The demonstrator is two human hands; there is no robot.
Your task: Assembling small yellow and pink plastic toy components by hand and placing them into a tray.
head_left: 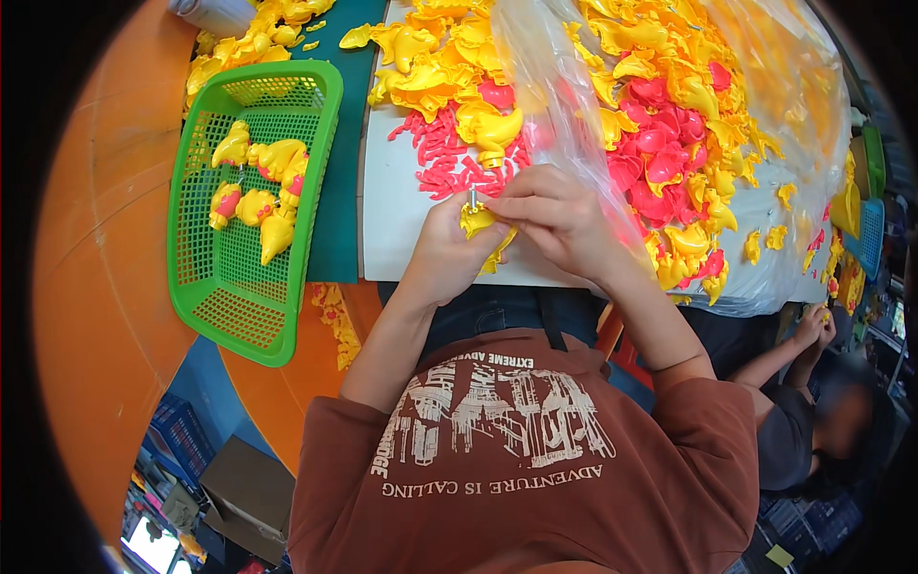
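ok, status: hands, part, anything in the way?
Left hand holding yellow plastic part. Right hand close by silver metal piece, contact unclear. Pink strips just beyond hands, not between.

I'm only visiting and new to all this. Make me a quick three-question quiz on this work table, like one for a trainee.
1. On which side of the person is the green basket?
2. True or false: the person's left hand is empty.
3. The small strips on the white tabletop are: A) blue, B) pinkish red, C) black.

Key:
1. Left.
2. False; it holds a yellow plastic piece.
3. B.
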